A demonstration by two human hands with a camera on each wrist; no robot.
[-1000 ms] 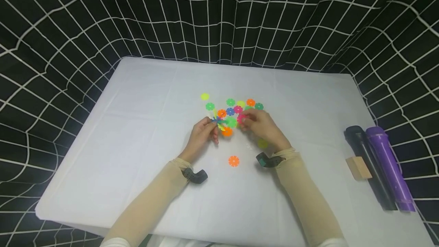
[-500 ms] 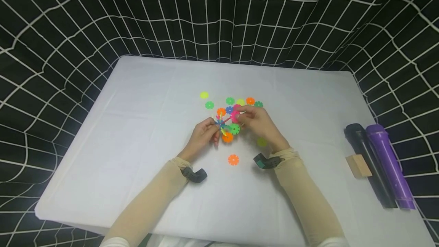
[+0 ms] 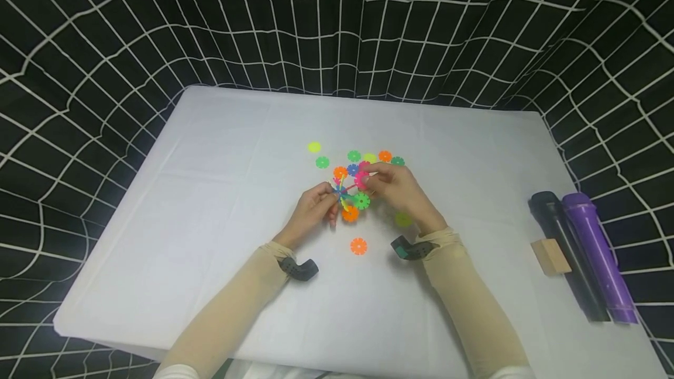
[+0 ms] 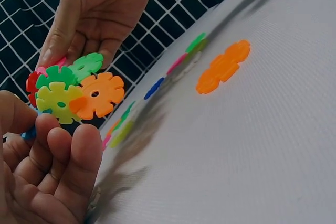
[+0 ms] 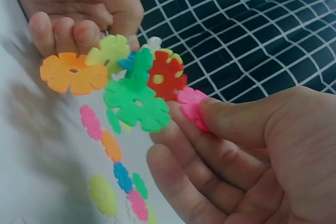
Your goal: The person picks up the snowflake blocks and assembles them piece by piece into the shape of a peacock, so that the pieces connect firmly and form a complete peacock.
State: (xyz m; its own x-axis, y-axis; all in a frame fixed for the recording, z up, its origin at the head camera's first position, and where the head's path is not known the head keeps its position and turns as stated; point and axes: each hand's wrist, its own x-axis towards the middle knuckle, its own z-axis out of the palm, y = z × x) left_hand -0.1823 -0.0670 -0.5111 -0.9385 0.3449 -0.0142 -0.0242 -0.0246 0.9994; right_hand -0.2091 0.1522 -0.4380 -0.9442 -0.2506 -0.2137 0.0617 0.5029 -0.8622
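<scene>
My left hand (image 3: 312, 210) pinches the blue snowflake disc (image 4: 30, 132) of a joined cluster, holding it above the table. Orange (image 5: 73, 72), yellow (image 5: 110, 55), green (image 5: 137, 106) and red (image 5: 167, 77) notched discs stick out from that centre at different angles. Between thumb and fingers, my right hand (image 3: 402, 192) grips a pink snowflake disc (image 5: 192, 107). In the right wrist view the pink disc's edge meets the red disc's rim; how deep their slots sit together cannot be told. Fingers partly cover the blue and pink discs.
Loose discs lie behind the hands, among them a yellow one (image 3: 314, 147) and a green one (image 3: 322, 162). Nearer the front lies an orange disc (image 3: 359, 246). A wooden block (image 3: 550, 257), a black tube (image 3: 568, 256) and a purple tube (image 3: 599, 256) occupy the right side.
My right hand has brought the pink disc slightly left, up to the red disc of the cluster. The cluster has turned in my left hand and shifted a little right and nearer the front.
</scene>
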